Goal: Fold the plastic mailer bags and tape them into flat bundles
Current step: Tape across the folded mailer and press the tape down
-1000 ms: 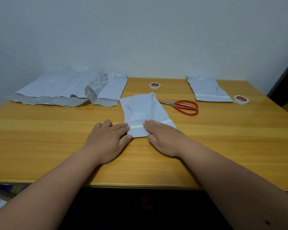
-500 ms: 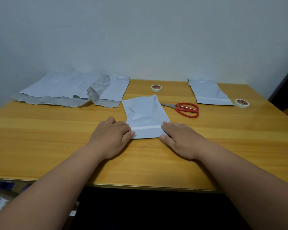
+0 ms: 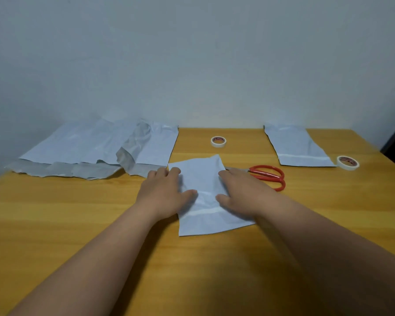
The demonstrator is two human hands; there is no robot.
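— Hands?
— Left hand (image 3: pixel 163 192) and right hand (image 3: pixel 242 190) lie flat, fingers spread, pressing my mailer (image 3: pixel 205 197) between them.
— Progress?
— Early, I'd judge — unfolded, untaped; pile (image 3: pixel 89 151) beyond my left.

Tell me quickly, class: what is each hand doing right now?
Left hand: open, fingers resting flat on the mailer bag.
Right hand: open, flat on the same bag's other side.

Dim, even indoor light, soft shadows under the forearms (slightly blurred), wide-angle bending at edges
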